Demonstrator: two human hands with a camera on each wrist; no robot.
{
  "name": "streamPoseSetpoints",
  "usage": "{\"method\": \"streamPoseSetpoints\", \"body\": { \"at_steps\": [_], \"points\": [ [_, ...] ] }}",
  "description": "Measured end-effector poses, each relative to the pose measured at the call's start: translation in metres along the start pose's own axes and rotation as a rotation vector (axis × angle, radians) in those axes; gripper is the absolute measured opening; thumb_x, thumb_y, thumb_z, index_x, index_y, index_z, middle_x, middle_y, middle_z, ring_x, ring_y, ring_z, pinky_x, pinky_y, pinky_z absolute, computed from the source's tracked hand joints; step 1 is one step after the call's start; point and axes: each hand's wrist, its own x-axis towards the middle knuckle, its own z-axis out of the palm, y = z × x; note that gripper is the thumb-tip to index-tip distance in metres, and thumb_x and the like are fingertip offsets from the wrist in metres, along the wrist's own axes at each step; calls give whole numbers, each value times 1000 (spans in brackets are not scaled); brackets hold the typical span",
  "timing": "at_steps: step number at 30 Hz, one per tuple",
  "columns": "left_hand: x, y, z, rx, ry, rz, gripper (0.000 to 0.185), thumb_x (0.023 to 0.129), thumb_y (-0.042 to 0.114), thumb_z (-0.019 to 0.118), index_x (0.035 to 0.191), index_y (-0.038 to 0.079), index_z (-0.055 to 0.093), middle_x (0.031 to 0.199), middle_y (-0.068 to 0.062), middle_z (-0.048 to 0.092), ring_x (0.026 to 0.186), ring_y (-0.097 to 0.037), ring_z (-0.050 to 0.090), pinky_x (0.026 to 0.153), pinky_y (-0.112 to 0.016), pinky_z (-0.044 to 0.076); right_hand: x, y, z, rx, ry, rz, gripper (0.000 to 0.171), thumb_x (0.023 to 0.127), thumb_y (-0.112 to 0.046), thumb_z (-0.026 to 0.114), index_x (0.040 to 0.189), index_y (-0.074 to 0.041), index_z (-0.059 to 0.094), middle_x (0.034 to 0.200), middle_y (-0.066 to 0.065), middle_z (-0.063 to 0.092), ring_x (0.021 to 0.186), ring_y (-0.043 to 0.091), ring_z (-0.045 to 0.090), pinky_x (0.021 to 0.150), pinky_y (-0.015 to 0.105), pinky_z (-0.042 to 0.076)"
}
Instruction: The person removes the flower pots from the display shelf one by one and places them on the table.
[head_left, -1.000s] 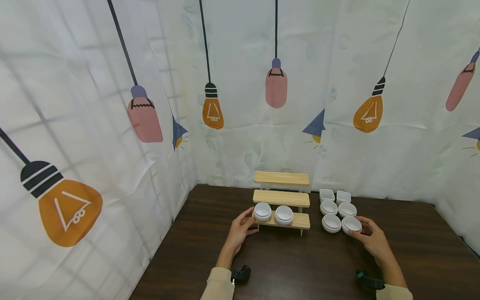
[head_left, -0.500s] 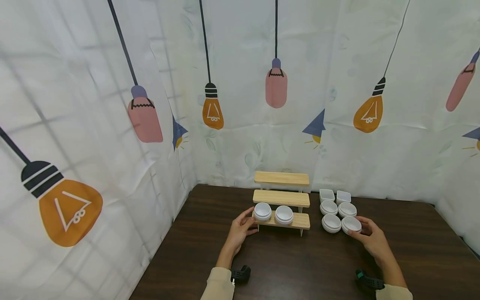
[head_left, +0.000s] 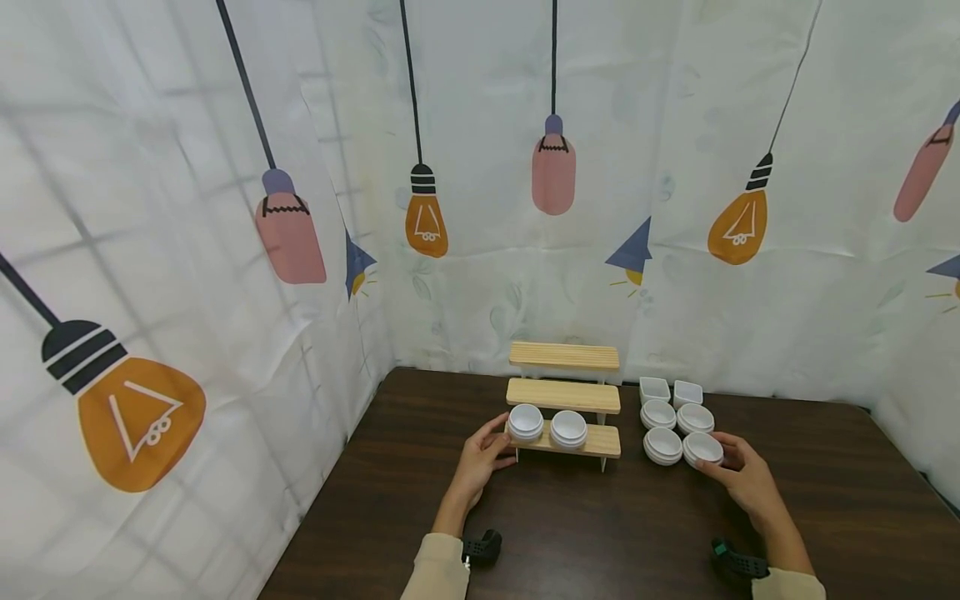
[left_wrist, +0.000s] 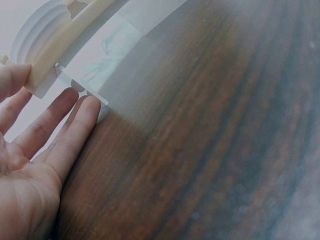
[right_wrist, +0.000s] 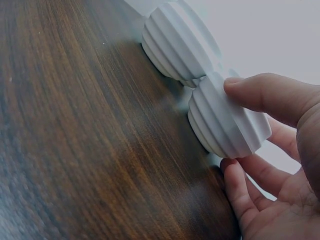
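A three-tier wooden shelf (head_left: 564, 395) stands on the dark table (head_left: 600, 533). Two stacks of white ribbed bowls (head_left: 526, 421) (head_left: 568, 428) sit on its lowest board. My left hand (head_left: 501, 442) is at that board's left end (left_wrist: 65, 45). Its fingers (left_wrist: 75, 120) lie straight against the shelf's leg, and the thumb is beside the board's end. My right hand (head_left: 720, 462) grips the near-right white bowl (head_left: 703, 447) on the table. The thumb (right_wrist: 260, 92) lies over the bowl's side (right_wrist: 220, 125) and the fingers curl under it.
More white bowls (head_left: 663, 445) (head_left: 658, 413) (head_left: 695, 417) and two square white cups (head_left: 654, 388) (head_left: 687, 392) stand right of the shelf. A neighbouring bowl (right_wrist: 175, 45) touches the held one. Curtains printed with light bulbs close in the table at the back and left.
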Motion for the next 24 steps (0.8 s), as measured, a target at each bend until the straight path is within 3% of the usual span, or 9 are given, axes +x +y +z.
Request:
{"method": "streamPoseSetpoints", "body": {
  "at_steps": [15, 24],
  "points": [
    [-1, 2, 1, 4, 0, 1, 49, 106, 22, 57, 154, 12, 47, 125, -16, 65, 113, -19, 66, 94, -41, 62, -1, -2, 0, 11, 2, -10, 77, 94, -35, 76, 150, 2, 39, 144, 34, 49, 91, -15, 45, 74, 16, 48],
    [-1, 1, 1, 4, -1, -1, 50, 106, 22, 58, 154, 12, 47, 124, -15, 65, 113, -20, 66, 95, -42, 62, -4, -8, -2, 18, 54, -1, 74, 95, -35, 75, 149, 2, 41, 143, 31, 50, 91, -16, 43, 73, 12, 47]
  ]
}}
